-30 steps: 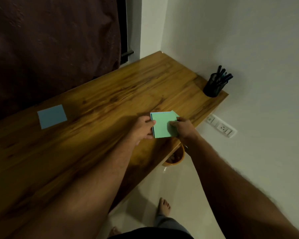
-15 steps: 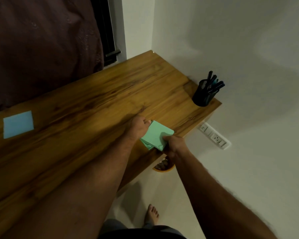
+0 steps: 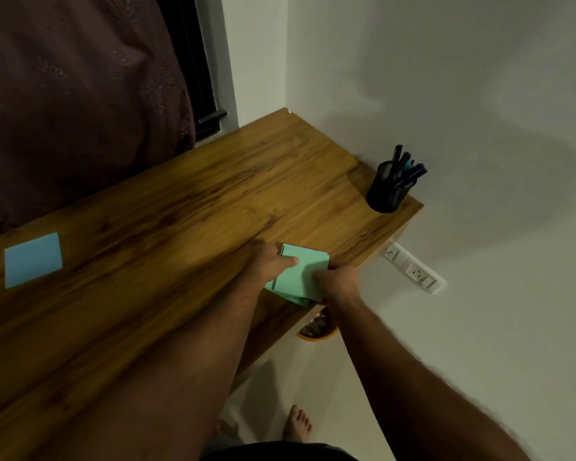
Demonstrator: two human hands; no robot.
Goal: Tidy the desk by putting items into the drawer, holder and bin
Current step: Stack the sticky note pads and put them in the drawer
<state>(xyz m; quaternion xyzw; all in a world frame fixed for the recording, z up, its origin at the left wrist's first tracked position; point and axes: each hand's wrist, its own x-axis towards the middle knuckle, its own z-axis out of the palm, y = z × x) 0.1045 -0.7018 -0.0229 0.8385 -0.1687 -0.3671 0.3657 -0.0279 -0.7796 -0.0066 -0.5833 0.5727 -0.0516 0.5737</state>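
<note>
**Green paper folded smaller at the desk edge, bin waiting below**

Half a second ago the green paper (image 3: 298, 277) sat tilted off the rim; a second ago it lay flatter and wider between the hands. Now it looks doubled over, with layered edges showing at its lower corner, and it hangs at the near right edge of the desk (image 3: 180, 207). That suggests the sheet is being compacted for disposal, not for the drawer.

The desk is a long slab of glossy wood-grain laminate, streaked dark and amber. On its far left lies a flat blue paper (image 3: 33, 260), square and matte, untouched. At the far right corner stands a black mesh holder (image 3: 387, 191), cylindrical, bristling with pens. Under the desk edge an orange-rimmed bin (image 3: 318, 329) shows partly, directly beneath the green sheet.

The left hand (image 3: 270, 266) pins the sheet with its thumb laid on top and fingers beneath. The right hand (image 3: 338, 282) pinches the right edge, fingers curled.
</note>
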